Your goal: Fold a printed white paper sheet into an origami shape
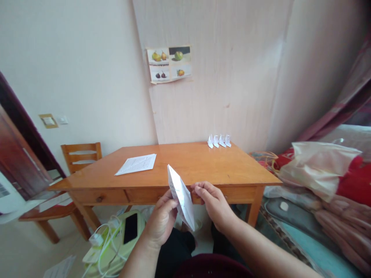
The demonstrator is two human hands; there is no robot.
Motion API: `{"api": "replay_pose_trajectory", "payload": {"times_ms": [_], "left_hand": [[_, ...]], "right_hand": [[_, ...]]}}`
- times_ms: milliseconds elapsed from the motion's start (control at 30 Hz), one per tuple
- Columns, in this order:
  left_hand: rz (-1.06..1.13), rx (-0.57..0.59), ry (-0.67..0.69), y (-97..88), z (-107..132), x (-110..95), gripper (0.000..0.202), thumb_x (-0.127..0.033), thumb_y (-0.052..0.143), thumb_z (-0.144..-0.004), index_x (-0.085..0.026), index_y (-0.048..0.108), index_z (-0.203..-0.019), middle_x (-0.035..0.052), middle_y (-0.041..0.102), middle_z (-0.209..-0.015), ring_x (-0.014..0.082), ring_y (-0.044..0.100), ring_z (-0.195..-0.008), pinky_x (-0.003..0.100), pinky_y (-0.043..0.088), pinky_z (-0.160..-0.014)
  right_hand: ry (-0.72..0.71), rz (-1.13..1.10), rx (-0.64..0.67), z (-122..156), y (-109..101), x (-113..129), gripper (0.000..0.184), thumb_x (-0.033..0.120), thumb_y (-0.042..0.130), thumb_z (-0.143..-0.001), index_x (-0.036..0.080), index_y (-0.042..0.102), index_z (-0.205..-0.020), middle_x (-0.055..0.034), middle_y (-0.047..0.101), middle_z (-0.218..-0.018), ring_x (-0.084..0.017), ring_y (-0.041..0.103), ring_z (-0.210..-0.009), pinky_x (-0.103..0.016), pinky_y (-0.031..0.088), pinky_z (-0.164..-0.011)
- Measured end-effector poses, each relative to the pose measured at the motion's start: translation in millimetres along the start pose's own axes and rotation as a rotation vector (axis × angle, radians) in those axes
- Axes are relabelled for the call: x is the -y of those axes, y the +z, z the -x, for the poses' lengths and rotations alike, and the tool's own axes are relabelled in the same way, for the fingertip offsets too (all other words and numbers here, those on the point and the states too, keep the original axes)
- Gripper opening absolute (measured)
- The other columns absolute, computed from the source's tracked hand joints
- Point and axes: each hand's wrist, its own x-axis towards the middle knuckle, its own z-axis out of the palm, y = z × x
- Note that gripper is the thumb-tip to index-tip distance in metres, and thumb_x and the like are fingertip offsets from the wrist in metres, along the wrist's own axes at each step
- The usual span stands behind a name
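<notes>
A folded sheet of white paper (181,197) with print on it stands tilted in front of me, above my lap. My left hand (164,216) is closed on its left side, thumb on the near face. Just beside the paper's right edge is my right hand (213,200), its thumb and fingers curled together in a pinch. Whether those fingertips grip the paper's edge I cannot tell. At the far right of the table stand several small folded paper pieces (218,141) in a row. A stack of printed sheets (136,164) lies on the table's left part.
The wooden table (179,166) stands against the wall, with a chair (82,156) at its left. Low on my left, a green box (135,243) carries a phone (130,228) and white cables. Bags and cloth (321,166) are heaped on the right.
</notes>
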Motion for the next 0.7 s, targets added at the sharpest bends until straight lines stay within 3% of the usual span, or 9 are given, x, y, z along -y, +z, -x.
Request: {"api": "replay_pose_trajectory", "payload": {"times_ms": [133,267,367,533,700], "left_hand": [[-0.024,0.008,-0.035,-2.6,2.2,0.1,0.023,-0.021,0.065,-0.082,-0.019,0.072,-0.104,0.0062,0.075,-0.095,0.0219,0.067,-0.084,0.032,0.048,-0.08],[-0.032,0.009,-0.041,-3.3,5.3,-0.7,0.023,-0.021,0.066,-0.083,-0.019,0.072,-0.105,0.0056,0.075,-0.096,0.0206,0.067,-0.083,0.031,0.047,-0.078],[-0.052,0.006,-0.046,-1.3,7.5,-3.6,0.03,-0.021,0.068,-0.082,-0.02,0.071,-0.112,0.0059,0.075,-0.097,0.0217,0.068,-0.087,0.03,0.047,-0.077],[-0.098,-0.007,-0.044,3.7,10.9,-9.0,0.035,-0.024,0.07,-0.083,-0.019,0.068,-0.118,0.0079,0.075,-0.102,0.0253,0.068,-0.097,0.035,0.048,-0.088],[-0.115,-0.056,0.0,2.5,13.3,-9.3,0.023,-0.024,0.072,-0.084,-0.02,0.068,-0.107,0.0059,0.074,-0.107,0.0226,0.067,-0.1,0.034,0.047,-0.094]], "right_hand": [[0.109,-0.053,0.128,-0.3,1.3,4.2,0.022,0.039,0.066,-0.084,0.018,0.067,-0.079,-0.0008,0.06,-0.072,-0.015,0.049,-0.067,-0.029,0.038,-0.065],[0.116,-0.074,0.159,3.7,5.9,1.0,0.023,0.039,0.073,-0.081,0.019,0.062,-0.079,0.0017,0.055,-0.07,-0.013,0.045,-0.063,-0.028,0.036,-0.062],[0.05,-0.021,0.127,6.4,11.3,-0.7,0.025,0.038,0.072,-0.081,0.02,0.056,-0.077,0.0024,0.053,-0.069,-0.013,0.046,-0.062,-0.028,0.036,-0.06],[-0.115,0.188,0.02,10.0,20.0,-1.0,0.018,0.026,0.068,-0.082,0.023,0.051,-0.078,0.0033,0.051,-0.067,-0.013,0.046,-0.062,-0.027,0.036,-0.058],[-0.288,0.398,0.081,15.2,23.6,0.2,0.008,0.017,0.059,-0.086,0.024,0.059,-0.083,0.0,0.059,-0.075,-0.016,0.053,-0.07,-0.028,0.039,-0.063]]}}
